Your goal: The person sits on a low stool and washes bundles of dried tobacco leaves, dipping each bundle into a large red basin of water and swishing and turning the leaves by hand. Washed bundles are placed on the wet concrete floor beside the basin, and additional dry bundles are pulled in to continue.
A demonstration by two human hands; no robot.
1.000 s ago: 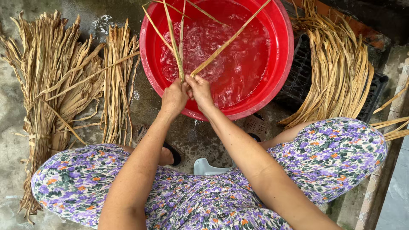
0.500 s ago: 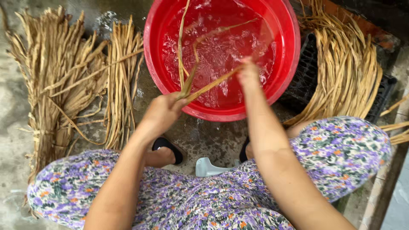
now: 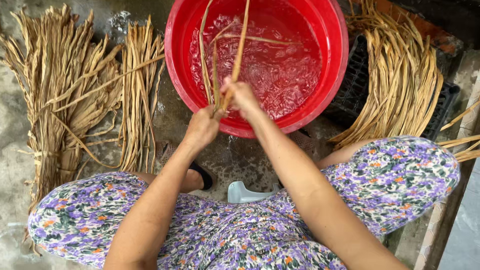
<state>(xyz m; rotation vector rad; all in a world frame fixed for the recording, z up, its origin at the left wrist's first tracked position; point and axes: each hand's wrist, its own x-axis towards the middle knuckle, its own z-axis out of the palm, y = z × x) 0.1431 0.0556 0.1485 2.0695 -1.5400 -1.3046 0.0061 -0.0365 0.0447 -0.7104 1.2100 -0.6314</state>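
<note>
A red basin point(image 3: 334, 60) full of water stands on the wet ground in front of me. Over its near rim, my left hand point(image 3: 202, 127) grips the lower ends of a few long dried plant strips point(image 3: 239, 50). My right hand point(image 3: 240, 95) is closed on the same strips just above the left hand. The strips fan upward over the water, and one bends sideways across it. My knees in floral-print cloth point(image 3: 400, 175) spread to both sides below.
A tied bundle of dried strips point(image 3: 55, 100) and a smaller flat sheaf point(image 3: 137, 95) lie at the left. Another pile point(image 3: 400, 80) drapes over a black crate point(image 3: 445, 100) at the right. A pale plastic stool point(image 3: 245, 192) shows between my legs.
My right hand came back from over the water to the strips beside my left hand. The strips now stand more upright, gathered together.
</note>
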